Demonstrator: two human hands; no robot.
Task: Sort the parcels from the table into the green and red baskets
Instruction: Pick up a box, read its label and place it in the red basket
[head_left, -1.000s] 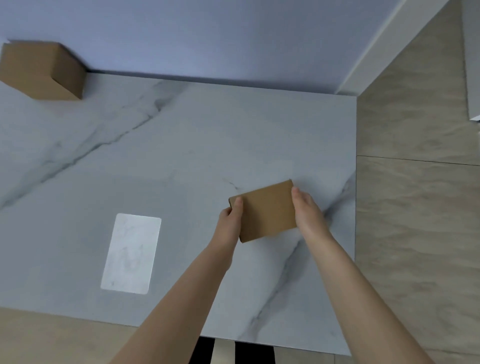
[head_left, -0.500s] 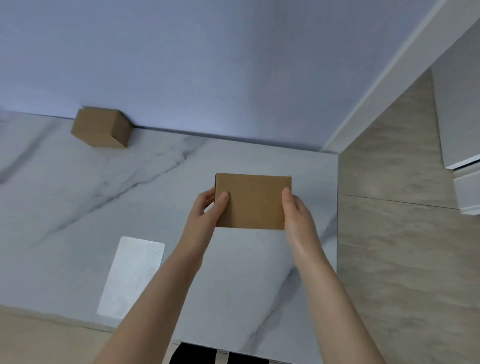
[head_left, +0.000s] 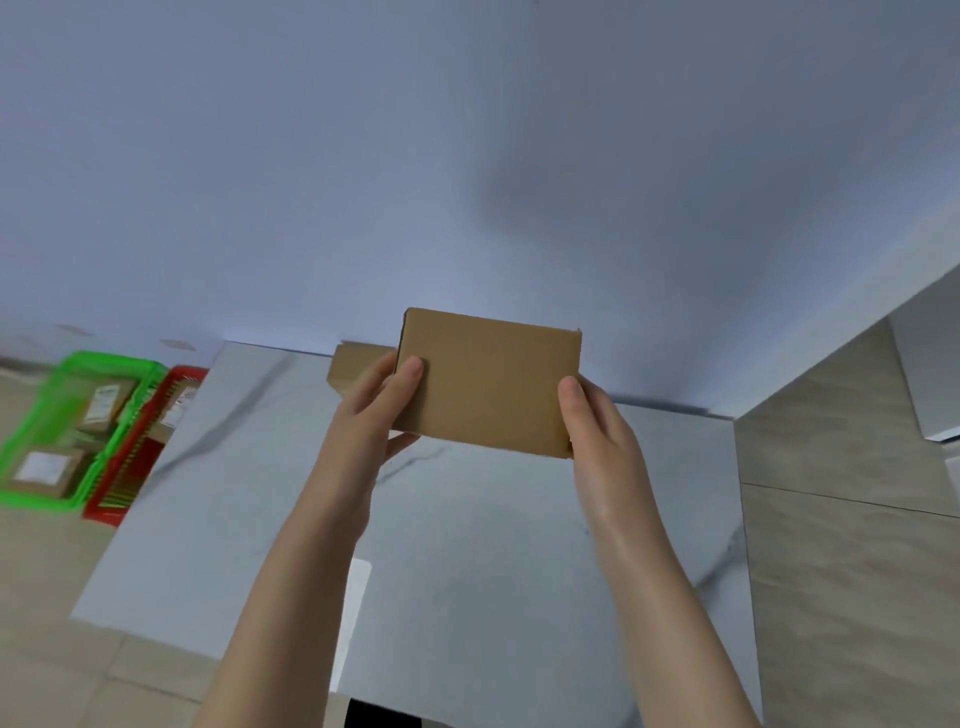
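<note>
Here, a flat brown parcel was held above the marble table, the left hand pinching its left edge and the right hand gripping its right.

One wide-angle camera, worn on the head, looks forward and somewhat down over the marble table toward the pale wall; the left hand and right hand grip a cardboard parcel close at centre; the green basket and red basket sit blurred at the far left edge, on the floor.
</note>
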